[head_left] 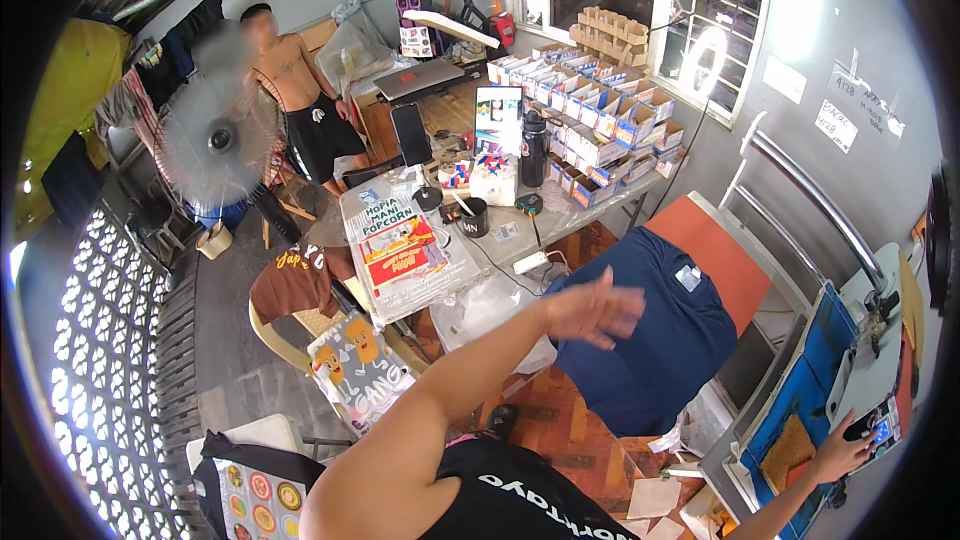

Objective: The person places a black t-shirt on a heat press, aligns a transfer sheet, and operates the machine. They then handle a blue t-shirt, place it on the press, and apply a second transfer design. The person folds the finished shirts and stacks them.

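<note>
My left hand is held out over a folded navy shirt, fingers spread and slightly blurred, with nothing in it. The shirt lies on a flat reddish-orange pad and hangs over its near edge. At the lower right, my right hand reaches to a small control box with a lit display, on what looks like a heat press. Its fingers are stretched out at the box; whether they press it I cannot tell.
A table holds a printed plastic bag, a black mug, a bottle and stacked cardboard bins. A spinning fan stands left, near another person. Printed shirts drape over chairs.
</note>
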